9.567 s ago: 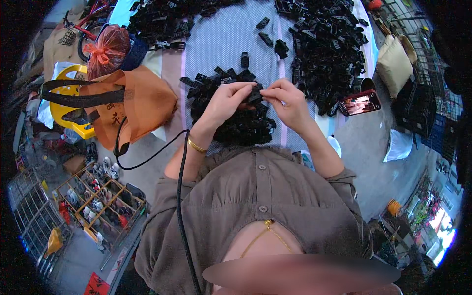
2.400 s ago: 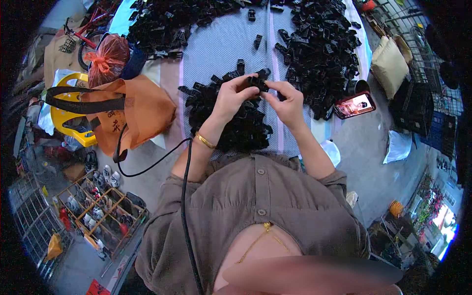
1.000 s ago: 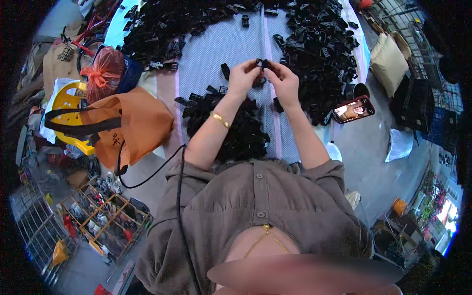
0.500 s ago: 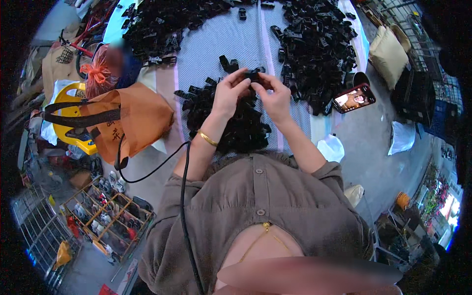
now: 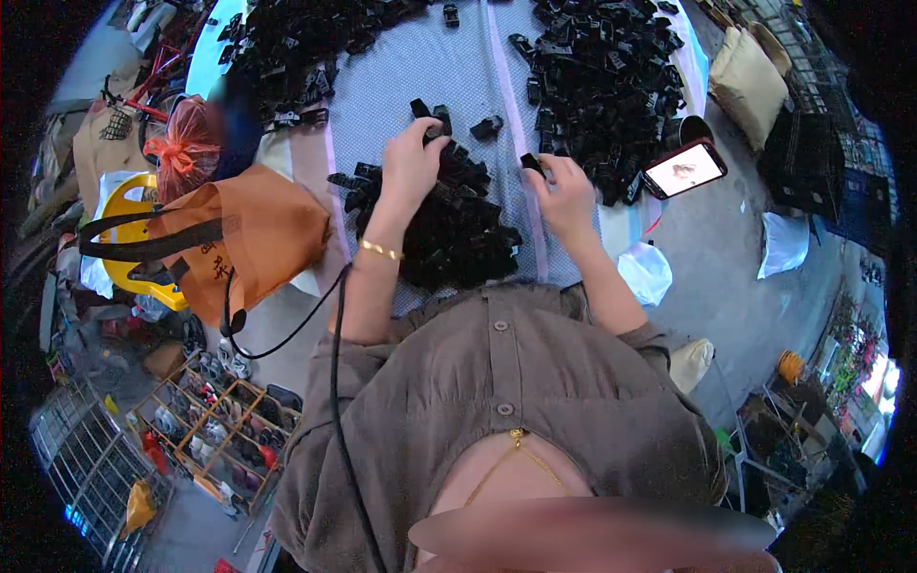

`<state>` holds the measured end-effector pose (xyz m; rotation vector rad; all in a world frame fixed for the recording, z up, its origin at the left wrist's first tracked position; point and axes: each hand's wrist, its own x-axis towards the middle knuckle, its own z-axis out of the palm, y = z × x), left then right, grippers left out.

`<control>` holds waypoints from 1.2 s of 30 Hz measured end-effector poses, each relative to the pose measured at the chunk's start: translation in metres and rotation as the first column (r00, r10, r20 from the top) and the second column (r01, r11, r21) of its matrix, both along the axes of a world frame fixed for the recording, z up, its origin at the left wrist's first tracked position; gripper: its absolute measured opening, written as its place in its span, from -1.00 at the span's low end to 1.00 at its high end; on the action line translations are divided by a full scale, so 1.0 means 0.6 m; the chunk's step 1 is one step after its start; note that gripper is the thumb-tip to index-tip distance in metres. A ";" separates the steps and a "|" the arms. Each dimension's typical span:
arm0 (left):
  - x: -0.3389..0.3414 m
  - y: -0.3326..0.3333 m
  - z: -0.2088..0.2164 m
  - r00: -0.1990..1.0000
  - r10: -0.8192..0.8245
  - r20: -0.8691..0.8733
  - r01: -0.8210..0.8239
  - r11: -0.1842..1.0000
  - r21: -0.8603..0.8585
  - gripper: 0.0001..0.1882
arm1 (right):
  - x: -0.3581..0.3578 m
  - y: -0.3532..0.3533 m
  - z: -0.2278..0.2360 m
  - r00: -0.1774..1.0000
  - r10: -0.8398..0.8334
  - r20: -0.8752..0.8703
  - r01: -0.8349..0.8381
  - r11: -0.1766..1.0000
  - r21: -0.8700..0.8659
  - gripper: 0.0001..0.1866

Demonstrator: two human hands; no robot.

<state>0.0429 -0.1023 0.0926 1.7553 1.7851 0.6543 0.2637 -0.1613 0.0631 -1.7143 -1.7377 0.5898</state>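
Observation:
My left hand [image 5: 411,167] is at the far edge of the near heap of small black plastic parts [image 5: 454,234]. Its thumb and fingers close around a black plastic part [image 5: 441,118] there. To the right, my right hand [image 5: 565,199] pinches another black plastic part [image 5: 531,162] between thumb and fingers, just above the cloth. Between the two hands a single black part [image 5: 486,127] lies on the pale dotted cloth [image 5: 411,72]. The exact shape of the held parts is too small and dark to make out.
Larger piles of black parts lie at the far left [image 5: 287,48] and far right [image 5: 611,105]. A lit phone [image 5: 685,171] leans by the right pile. An orange bag [image 5: 277,229] stands left, beside a yellow plastic stool [image 5: 122,253]. A black cable [image 5: 336,382] crosses my left arm.
My hands were together around a black part and have moved apart, left and right. One part now lies alone on the cloth between them. The phone's picture has changed.

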 end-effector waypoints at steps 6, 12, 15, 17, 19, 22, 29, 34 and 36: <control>0.008 0.034 -0.019 0.809 -0.117 -0.576 0.090 0.993 -0.076 -0.63 | 0.011 0.006 -0.044 0.953 0.146 0.266 -0.157 0.987 0.020 -0.72; 0.113 0.105 -0.060 0.961 -0.251 -0.113 0.252 0.968 -0.009 -0.66 | -0.035 -0.028 -0.043 0.942 0.328 0.063 -0.320 0.940 -0.115 -0.72; 0.181 0.127 -0.089 0.980 -0.198 0.000 0.198 0.980 -0.032 -0.66 | -0.027 -0.012 -0.028 0.922 0.387 -0.016 -0.377 0.886 -0.269 -0.73; 0.198 0.133 -0.104 0.990 -0.121 -0.069 0.122 0.993 0.004 -0.66 | -0.013 0.013 -0.024 0.963 0.270 -0.014 -0.266 0.935 -0.235 -0.72; 0.215 0.139 -0.115 0.996 -0.001 -0.088 -0.003 0.999 -0.053 -0.64 | 0.007 0.037 -0.026 0.986 0.162 0.040 -0.157 0.981 -0.113 -0.71; 0.220 0.144 -0.123 0.996 -0.042 -0.079 0.042 0.999 -0.011 -0.67 | 0.022 0.067 -0.027 0.954 -0.021 0.298 0.014 1.000 0.027 -0.71; 0.180 0.118 -0.099 0.989 -0.038 0.145 0.045 0.998 -0.042 -0.75 | 0.012 0.069 -0.051 0.928 0.099 0.358 -0.106 0.994 0.001 -0.69; 0.104 0.060 -0.057 0.714 0.092 0.694 0.040 0.984 -0.171 -0.79 | 0.017 0.068 -0.034 0.960 0.155 0.231 -0.163 0.986 0.018 -0.69; 0.077 0.028 -0.046 0.752 0.115 0.649 0.076 0.963 -0.259 -0.77 | 0.021 0.070 -0.034 0.952 0.184 0.244 -0.182 0.983 -0.029 -0.68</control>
